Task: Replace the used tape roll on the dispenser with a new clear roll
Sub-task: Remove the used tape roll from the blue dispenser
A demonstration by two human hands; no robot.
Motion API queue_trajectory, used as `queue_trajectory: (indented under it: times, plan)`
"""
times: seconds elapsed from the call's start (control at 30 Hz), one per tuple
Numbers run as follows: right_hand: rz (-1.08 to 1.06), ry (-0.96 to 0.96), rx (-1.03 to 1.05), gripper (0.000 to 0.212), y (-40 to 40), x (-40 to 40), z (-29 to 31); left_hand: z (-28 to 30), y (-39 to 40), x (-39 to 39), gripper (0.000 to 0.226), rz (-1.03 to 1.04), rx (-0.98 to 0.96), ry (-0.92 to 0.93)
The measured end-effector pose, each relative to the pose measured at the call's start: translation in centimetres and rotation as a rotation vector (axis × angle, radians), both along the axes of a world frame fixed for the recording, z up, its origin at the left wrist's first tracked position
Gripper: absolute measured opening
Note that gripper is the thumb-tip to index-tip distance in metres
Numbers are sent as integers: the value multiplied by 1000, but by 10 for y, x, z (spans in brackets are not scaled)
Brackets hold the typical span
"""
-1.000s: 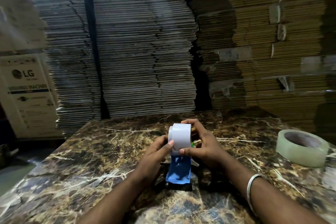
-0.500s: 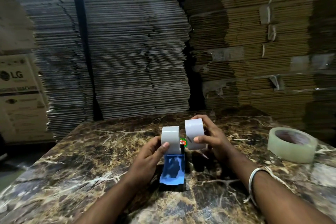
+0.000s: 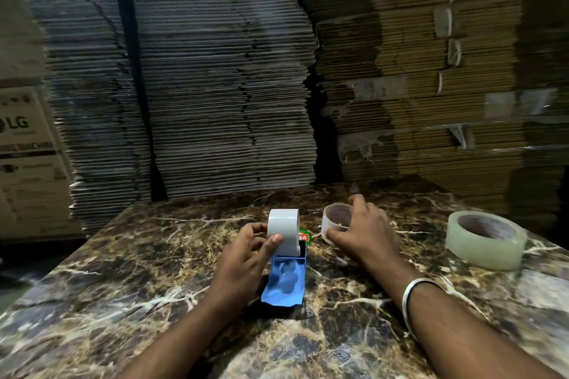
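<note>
We see blue dispenser (image 3: pixel 284 281) upright on the marble, white hub on top; used roll (image 3: pixel 336 221) flat beside it; clear roll (image 3: pixel 486 238) far right.

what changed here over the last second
The right hand pulled the used roll off the dispenser and carried it right, down to the table, fingers around it. The left hand kept holding the dispenser's white drum. The new clear roll stayed put at right.

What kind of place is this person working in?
Probably a packaging warehouse or storeroom. Tall stacks of flattened cardboard fill the background, a printed appliance carton stands at the left, and a new clear tape roll lies on the marble table.
</note>
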State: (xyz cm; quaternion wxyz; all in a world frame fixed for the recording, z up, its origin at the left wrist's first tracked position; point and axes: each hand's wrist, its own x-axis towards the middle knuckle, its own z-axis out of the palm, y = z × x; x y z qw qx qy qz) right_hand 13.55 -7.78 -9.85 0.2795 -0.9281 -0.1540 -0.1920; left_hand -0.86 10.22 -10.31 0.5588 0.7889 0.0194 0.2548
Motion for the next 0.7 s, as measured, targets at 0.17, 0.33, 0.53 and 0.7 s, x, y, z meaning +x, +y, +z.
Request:
queue_trajectory:
  times: [0.17, 0.33, 0.53, 0.7]
  plan:
    - [4, -12, -60, 70, 5, 3, -5, -1, 3, 5, 32, 20, -24, 17]
    - [-37, -81, -77, 71, 10, 0, -2, 3, 1, 10, 31, 61, -95, 32]
    - [361, -155, 233, 49, 21, -26, 13, 10, 0, 18, 27, 100, -152, 48]
    - [632, -13, 203, 47, 28, -33, 9, 14, -1, 18, 29, 94, -151, 41]
